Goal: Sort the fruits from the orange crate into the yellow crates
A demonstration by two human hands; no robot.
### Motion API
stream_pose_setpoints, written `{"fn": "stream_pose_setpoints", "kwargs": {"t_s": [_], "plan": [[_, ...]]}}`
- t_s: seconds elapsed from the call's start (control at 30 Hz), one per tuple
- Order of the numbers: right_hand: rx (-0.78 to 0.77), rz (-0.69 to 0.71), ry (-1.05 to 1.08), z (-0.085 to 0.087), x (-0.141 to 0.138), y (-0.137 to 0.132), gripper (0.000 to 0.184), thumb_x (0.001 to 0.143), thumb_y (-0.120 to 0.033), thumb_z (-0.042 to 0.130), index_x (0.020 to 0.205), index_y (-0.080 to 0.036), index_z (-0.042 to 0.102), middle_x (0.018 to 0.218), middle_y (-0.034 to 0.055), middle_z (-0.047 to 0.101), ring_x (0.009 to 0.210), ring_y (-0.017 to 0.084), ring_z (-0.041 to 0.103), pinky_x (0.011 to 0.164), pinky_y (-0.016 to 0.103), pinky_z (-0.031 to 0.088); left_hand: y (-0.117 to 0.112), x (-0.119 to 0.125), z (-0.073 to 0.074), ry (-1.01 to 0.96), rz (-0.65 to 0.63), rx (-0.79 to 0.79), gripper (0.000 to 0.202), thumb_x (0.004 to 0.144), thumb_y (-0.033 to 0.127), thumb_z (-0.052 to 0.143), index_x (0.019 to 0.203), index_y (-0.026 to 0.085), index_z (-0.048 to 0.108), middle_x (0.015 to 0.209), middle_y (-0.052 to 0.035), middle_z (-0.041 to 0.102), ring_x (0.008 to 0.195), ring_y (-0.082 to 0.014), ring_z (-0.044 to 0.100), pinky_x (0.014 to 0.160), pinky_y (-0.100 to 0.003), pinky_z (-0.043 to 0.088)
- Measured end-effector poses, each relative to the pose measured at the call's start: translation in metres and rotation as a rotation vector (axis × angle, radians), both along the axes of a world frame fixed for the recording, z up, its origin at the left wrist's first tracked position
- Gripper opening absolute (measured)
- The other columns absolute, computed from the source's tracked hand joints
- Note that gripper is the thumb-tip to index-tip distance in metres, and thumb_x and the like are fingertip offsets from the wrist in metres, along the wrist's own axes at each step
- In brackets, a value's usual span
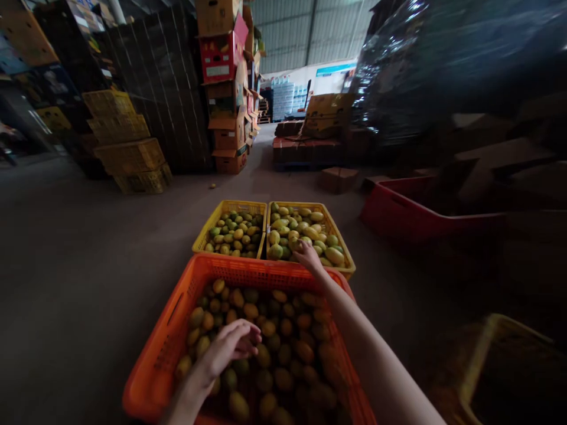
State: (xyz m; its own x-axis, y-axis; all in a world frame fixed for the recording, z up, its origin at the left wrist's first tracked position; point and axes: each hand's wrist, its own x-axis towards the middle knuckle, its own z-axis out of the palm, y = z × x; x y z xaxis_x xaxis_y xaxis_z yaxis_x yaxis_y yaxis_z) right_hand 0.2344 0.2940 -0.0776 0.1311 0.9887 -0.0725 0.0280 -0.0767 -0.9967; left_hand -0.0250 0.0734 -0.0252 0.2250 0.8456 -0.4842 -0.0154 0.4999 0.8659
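Observation:
A large orange crate (159, 330) in front of me holds many oval, mango-like fruits (283, 354) in yellow, orange and green. Over its left half hovers my left hand (234, 342), fingers loosely bent and somewhat apart, with no fruit visible in it. My right arm stretches across the orange crate's right side. At the near edge of the right yellow crate (343, 248), my right hand (308, 255) has its fingers closed round a yellow-green fruit (296, 244). Larger yellow-green fruits (305, 227) lie around it. The left yellow crate (206, 233) contains smaller ones.
Stacked yellow crates (128, 153) and a tall column of cardboard boxes (225, 106) stand at the back left. On the right are a red bin (390, 212) and, nearer, another yellow crate (478, 366). Plastic-wrapped goods (420, 71) rise behind. A flat carton (339, 179) lies on the floor.

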Motion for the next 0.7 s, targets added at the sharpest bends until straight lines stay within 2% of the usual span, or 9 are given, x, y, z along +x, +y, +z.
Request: {"fn": "stream_pose_setpoints", "kwargs": {"t_s": [0.1, 0.17, 0.27, 0.37, 0.43, 0.5, 0.57, 0.63, 0.7], "plan": [[0.014, 0.140, -0.573, -0.025, -0.004, 0.013, 0.031, 0.075, -0.018, 0.058, 0.106, -0.019, 0.064, 0.139, 0.0133, 0.047, 0.135, 0.034, 0.030, 0.106, 0.051, 0.027, 0.007, 0.002, 0.000, 0.009, -0.005, -0.017, 0.044, 0.067, 0.059, 0.058, 0.087, 0.021, 0.066, 0.094, -0.0061, 0.068, 0.081, -0.0194, 0.063, 0.079, -0.032, 0.041], [0.026, 0.211, -0.760, -0.038, -0.006, 0.013, 0.038, 0.082, -0.027, 0.051, 0.118, -0.021, 0.059, 0.149, 0.0131, 0.033, 0.140, 0.036, 0.017, 0.107, 0.061, 0.017, 0.010, 0.006, 0.006, 0.009, -0.012, -0.021, 0.041, 0.069, 0.056, 0.058, 0.087, 0.020, 0.066, 0.095, -0.0061, 0.068, 0.082, -0.0191, 0.063, 0.079, -0.031, 0.040], [0.082, 0.291, -1.048, -0.046, -0.004, 0.003, 0.046, 0.089, -0.033, 0.039, 0.134, -0.025, 0.047, 0.154, 0.0088, 0.021, 0.141, 0.035, 0.011, 0.107, 0.063, 0.013, 0.009, 0.012, 0.018, -0.002, -0.030, -0.012, 0.034, 0.074, 0.049, 0.057, 0.087, 0.019, 0.066, 0.096, -0.0062, 0.068, 0.081, -0.0178, 0.062, 0.078, -0.030, 0.041], [0.149, 0.242, -1.293, -0.049, 0.006, -0.023, 0.054, 0.093, -0.035, 0.026, 0.144, -0.017, 0.030, 0.155, 0.0123, 0.016, 0.141, 0.034, 0.012, 0.108, 0.059, 0.019, 0.005, 0.018, 0.027, -0.031, -0.017, 0.003, 0.028, 0.076, 0.043, 0.057, 0.084, 0.017, 0.067, 0.090, -0.0063, 0.068, 0.077, -0.0167, 0.062, 0.076, -0.029, 0.042], [0.252, 0.249, -1.361, -0.053, 0.014, -0.051, 0.056, 0.093, -0.033, 0.025, 0.145, -0.012, 0.026, 0.154, 0.0142, 0.016, 0.142, 0.032, 0.011, 0.110, 0.055, 0.017, 0.001, 0.019, 0.033, -0.040, -0.011, 0.019, 0.025, 0.078, 0.038, 0.056, 0.084, 0.016, 0.067, 0.088, -0.0064, 0.068, 0.075, -0.0162, 0.061, 0.074, -0.028, 0.042], [0.385, 0.402, -1.393, -0.061, 0.023, -0.084, 0.054, 0.091, -0.029, 0.031, 0.143, -0.015, 0.032, 0.154, 0.0115, 0.021, 0.142, 0.030, 0.012, 0.112, 0.053, 0.013, -0.003, 0.019, 0.040, -0.043, -0.012, 0.038, 0.022, 0.080, 0.034, 0.055, 0.085, 0.016, 0.067, 0.089, -0.0066, 0.068, 0.075, -0.0159, 0.062, 0.073, -0.027, 0.042], [0.435, 0.601, -1.363, -0.073, 0.032, -0.115, 0.053, 0.086, -0.022, 0.039, 0.138, -0.020, 0.041, 0.152, 0.0077, 0.028, 0.141, 0.029, 0.017, 0.113, 0.052, 0.010, -0.008, 0.018, 0.047, -0.052, -0.015, 0.048, 0.021, 0.081, 0.031, 0.053, 0.085, 0.016, 0.067, 0.091, -0.0065, 0.069, 0.075, -0.0154, 0.062, 0.072, -0.026, 0.041], [0.339, 0.690, -1.255, -0.088, 0.039, -0.141, 0.054, 0.077, -0.013, 0.045, 0.130, -0.022, 0.052, 0.148, 0.0063, 0.036, 0.140, 0.028, 0.023, 0.114, 0.051, 0.010, -0.012, 0.014, 0.054, -0.066, -0.016, 0.059, 0.021, 0.083, 0.029, 0.051, 0.086, 0.017, 0.068, 0.091, -0.0062, 0.069, 0.077, -0.0150, 0.062, 0.072, -0.025, 0.041], [0.183, 0.644, -1.148, -0.101, 0.043, -0.157, 0.052, 0.068, -0.007, 0.047, 0.116, -0.020, 0.063, 0.141, 0.0092, 0.046, 0.137, 0.031, 0.029, 0.113, 0.053, 0.013, -0.017, 0.009, 0.059, -0.070, -0.016, 0.077, 0.022, 0.084, 0.028, 0.050, 0.087, 0.017, 0.068, 0.092, -0.0062, 0.069, 0.078, -0.0152, 0.063, 0.073, -0.025, 0.041]]}}
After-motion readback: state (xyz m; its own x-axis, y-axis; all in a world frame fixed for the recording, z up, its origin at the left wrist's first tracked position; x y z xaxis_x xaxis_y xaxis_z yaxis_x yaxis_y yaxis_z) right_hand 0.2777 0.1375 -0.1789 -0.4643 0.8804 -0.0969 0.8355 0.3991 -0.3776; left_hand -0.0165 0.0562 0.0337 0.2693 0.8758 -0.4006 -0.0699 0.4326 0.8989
